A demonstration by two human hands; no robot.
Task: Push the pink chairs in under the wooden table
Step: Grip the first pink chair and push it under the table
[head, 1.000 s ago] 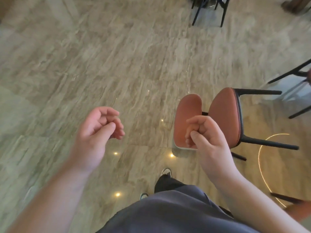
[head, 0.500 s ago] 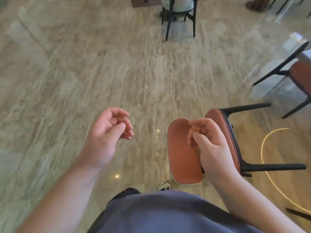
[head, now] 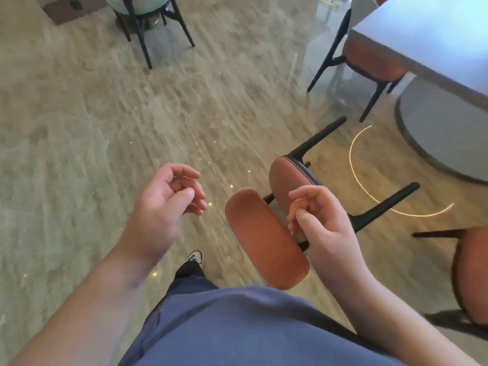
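Pink chair (head: pixel 266 239): centre-right, just left of the right hand (head: pixel 327 228), out from the surface (head: pixel 433 40) at far right. Left hand (head: pixel 163 207) and right hand: fingers loosely curled, holding nothing, apart.

Rust-pink chairs (head: pixel 264 233) with black legs, beige veined marble floor (head: pixel 105 128), blue shirt (head: pixel 237 326)

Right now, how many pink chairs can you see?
3. One pink chair directly ahead, one tucked under the table at upper right, one cut off at the right edge. More may be hidden.
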